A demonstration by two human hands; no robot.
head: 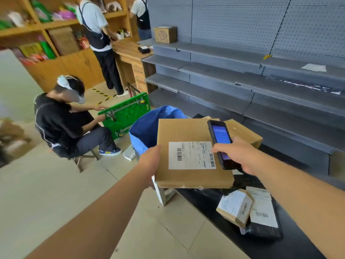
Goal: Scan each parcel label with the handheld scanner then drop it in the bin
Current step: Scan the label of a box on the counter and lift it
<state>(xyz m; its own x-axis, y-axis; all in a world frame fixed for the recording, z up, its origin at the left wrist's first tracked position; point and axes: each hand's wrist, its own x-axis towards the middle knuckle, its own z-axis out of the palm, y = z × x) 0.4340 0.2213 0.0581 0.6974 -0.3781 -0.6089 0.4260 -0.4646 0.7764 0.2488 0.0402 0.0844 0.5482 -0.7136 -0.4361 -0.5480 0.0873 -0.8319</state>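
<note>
Two small labelled parcels (246, 208) are seen on the black table (214, 200). Above them, a flat cardboard parcel (190, 131) is gripped at its edge by the left hand (151, 161), while the handheld scanner (220, 143) is clasped in the right hand (240, 156) over the label (192, 155). Just beyond, the blue bin (145, 131) is seen.

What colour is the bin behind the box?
Blue, the bin, seen in the head view.

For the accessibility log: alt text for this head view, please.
A left hand holds a labelled cardboard parcel while the right hand holds a handheld scanner over its label, beside a blue bin.
</note>
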